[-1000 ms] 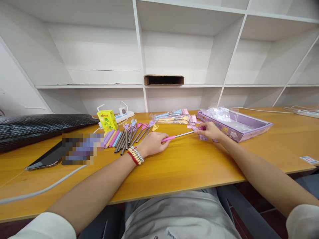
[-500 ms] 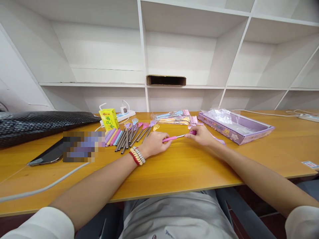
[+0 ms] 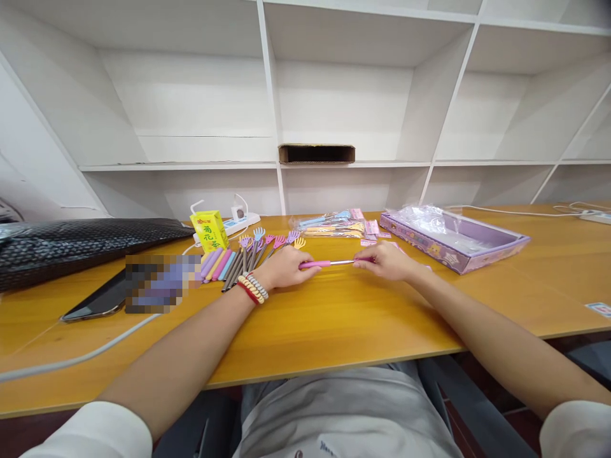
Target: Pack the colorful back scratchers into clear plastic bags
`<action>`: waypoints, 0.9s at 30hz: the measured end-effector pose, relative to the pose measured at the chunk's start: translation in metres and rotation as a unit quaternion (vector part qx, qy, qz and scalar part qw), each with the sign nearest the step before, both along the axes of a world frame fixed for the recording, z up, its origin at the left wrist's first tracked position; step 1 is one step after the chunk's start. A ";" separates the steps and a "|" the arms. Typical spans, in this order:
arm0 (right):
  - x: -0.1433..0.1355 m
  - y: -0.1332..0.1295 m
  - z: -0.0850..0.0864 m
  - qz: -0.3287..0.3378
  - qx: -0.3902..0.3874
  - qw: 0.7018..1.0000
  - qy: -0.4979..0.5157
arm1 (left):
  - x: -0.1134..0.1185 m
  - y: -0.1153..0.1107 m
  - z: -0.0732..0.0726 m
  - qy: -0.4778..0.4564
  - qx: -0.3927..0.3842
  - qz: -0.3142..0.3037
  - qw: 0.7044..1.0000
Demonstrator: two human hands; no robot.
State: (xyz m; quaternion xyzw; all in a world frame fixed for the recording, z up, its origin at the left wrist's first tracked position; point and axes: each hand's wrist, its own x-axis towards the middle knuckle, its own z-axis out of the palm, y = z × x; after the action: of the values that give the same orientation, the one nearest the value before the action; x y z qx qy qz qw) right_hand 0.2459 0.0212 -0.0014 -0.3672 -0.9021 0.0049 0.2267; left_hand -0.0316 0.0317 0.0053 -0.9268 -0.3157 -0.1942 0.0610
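Between my hands a stick with a pink handle and a metal rod lies level above the table. My left hand is closed on the pink handle. The far end of the rod is in the fingers of my right hand, which hide most of the pink piece there. Left of my left hand are several metal rods with coloured claw-shaped heads and several coloured handles. Bagged claw sticks lie behind my hands.
A purple box with clear plastic stands on the table at the right. At the left are a yellow drink carton, a phone, a black bag and a white cable.
My left hand has moved slightly left with the pink handle, and more of the metal rod shows between my hands. The stick now lies more level.
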 end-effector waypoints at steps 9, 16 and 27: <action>-0.013 -0.010 -0.004 0.004 -0.059 0.986 0.158 | -0.006 0.003 -0.003 -0.012 -0.081 -0.027 0.996; -0.017 -0.013 -0.002 -0.040 -0.108 0.973 0.199 | 0.001 -0.006 -0.003 -0.014 -0.061 -0.024 0.998; -0.005 -0.006 -0.004 -0.016 -0.128 0.968 0.214 | 0.019 -0.025 -0.006 0.011 0.054 -0.006 0.998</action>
State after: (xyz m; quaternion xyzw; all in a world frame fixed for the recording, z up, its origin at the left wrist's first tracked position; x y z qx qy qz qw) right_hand 0.2408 0.0153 -0.0058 -0.3981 -0.8185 0.1952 0.3654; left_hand -0.0125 0.0065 -0.0009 -0.9261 -0.2989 -0.2005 0.1133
